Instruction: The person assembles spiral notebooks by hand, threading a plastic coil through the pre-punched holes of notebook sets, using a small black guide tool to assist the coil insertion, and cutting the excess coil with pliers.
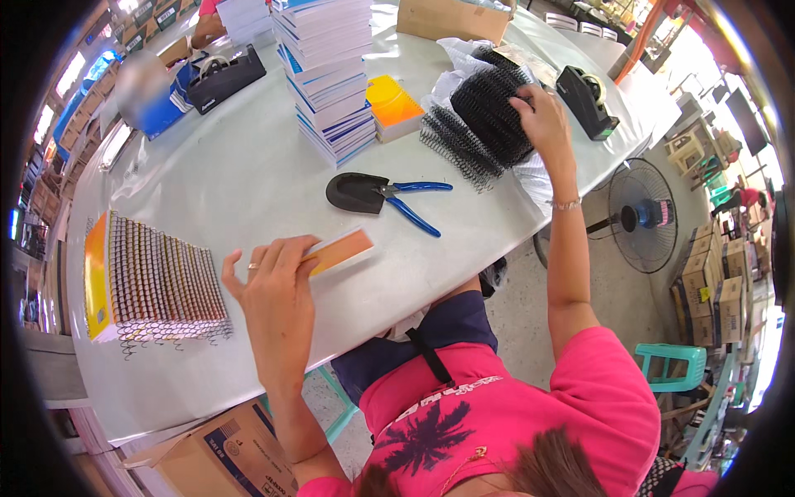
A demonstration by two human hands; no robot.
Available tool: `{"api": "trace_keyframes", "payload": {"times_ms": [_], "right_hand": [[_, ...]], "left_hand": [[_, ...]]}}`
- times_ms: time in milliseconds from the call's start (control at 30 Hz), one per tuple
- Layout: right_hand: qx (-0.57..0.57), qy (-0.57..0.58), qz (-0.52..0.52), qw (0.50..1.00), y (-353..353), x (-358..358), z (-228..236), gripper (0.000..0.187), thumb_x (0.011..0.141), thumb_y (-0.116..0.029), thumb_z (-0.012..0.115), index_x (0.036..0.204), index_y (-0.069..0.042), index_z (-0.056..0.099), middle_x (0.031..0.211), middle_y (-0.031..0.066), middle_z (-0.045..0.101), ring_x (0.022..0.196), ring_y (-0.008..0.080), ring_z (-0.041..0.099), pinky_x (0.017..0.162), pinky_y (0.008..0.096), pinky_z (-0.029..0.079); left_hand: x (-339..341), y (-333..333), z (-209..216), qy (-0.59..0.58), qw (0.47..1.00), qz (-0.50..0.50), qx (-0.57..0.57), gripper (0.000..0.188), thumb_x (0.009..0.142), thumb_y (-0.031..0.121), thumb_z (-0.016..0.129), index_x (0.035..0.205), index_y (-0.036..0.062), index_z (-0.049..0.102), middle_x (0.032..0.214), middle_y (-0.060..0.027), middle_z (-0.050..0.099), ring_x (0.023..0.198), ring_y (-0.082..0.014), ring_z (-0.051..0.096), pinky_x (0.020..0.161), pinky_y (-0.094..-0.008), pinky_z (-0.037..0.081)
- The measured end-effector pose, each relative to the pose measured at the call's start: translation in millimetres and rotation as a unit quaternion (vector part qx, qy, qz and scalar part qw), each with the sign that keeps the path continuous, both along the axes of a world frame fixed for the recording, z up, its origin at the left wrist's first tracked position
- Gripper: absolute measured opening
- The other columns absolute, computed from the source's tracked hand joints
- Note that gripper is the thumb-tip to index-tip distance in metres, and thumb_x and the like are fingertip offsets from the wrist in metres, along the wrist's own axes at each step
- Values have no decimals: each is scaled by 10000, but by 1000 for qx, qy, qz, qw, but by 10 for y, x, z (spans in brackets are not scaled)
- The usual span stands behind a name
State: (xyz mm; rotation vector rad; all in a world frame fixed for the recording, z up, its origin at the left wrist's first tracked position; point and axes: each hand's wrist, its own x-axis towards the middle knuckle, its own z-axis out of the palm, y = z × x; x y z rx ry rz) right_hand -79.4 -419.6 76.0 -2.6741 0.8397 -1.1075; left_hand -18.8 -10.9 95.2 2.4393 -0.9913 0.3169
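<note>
Black wire-like binding coils: a heap of thin, springy, ridged spirals on the desk, toward its far right side. Long axis appears slanted, far left to near right; hard to read where the coils overlap.

Right hand: the nearer of the two, at the right edge of the heap. Fingers bent, tips at the coils, which lie to their left; cannot tell whether a coil is pinched. Bracelet at the wrist.

Left hand: well apart from the heap, near the desk's front edge. Fingers and thumb clamped on a thin booklet, orange-faced, pale-edged, held slantwise, its free end pointing right. Ring on one finger.

White wrapping: crumpled, thin, beneath and around the coils.

Pliers: blue handles spread, between the hands; a smooth, rounded black piece at the head end.

Yellow-orange booklet pile: short, glossy-topped, left of the coils.

Tall paper stack: white and blue edges, beside that pile.

Coil-bound booklets: a row at the far left, yellow cover outermost, dark spirals ranked along the edges.

Tape dispenser: black, angular, right of the right hand.
</note>
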Motion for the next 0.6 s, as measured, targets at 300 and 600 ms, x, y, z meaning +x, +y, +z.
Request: {"api": "trace_keyframes", "payload": {"times_ms": [300,600], "right_hand": [[90,48,21,995,-479,-59,-421,245,866,-251,675,992,-42,692,906,192,677,938,383,635,863,466,461],[83,18,-112,990,-418,-6,-479,229,937,-278,594,1031,-81,663,966,142,703,999,341,648,936,564,376]], "left_hand": [[33,152,-548,23,993,76,89,195,942,66,528,1129,115,557,1071,-46,564,1109,-221,531,1156,-559,127],[-89,-30,-699,-13,988,143,54,405,828,415,728,1113,166,584,1237,-33,454,1303,-246,385,1157,-654,32]]}}
